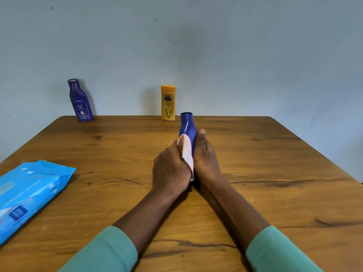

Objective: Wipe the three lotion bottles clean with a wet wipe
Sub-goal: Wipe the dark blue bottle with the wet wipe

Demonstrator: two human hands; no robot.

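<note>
Fingers (pixel 202 134) of right hand (pixel 206 160) curl round the blue bottle (pixel 188 127) over the tabletop (pixel 255 173) middle; left hand (pixel 170 169) grips wipe (pixel 186 154) against its side. Wet plastic may slip & topple if grip loosens; base hidden, prob. lifted.

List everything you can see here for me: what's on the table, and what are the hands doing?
held blue bottle: 1, dark blue, above the table's middle, neck pointing away
standing blue bottle: 1, dark blue, upright at the far edge, left
yellow bottle: 1, yellow, upright at the far edge, middle
wet wipe: 1, whitish, between left hand and held blue bottle
wipes pack: 1, light blue, lying flat, near left
table: 1, brown wood, under everything
wall: 1, pale blue-grey, behind the table
left hand: 1, holds the wet wipe against the bottle
right hand: 1, grips the held blue bottle
sleeves: 2, teal green, bottom of view
</note>
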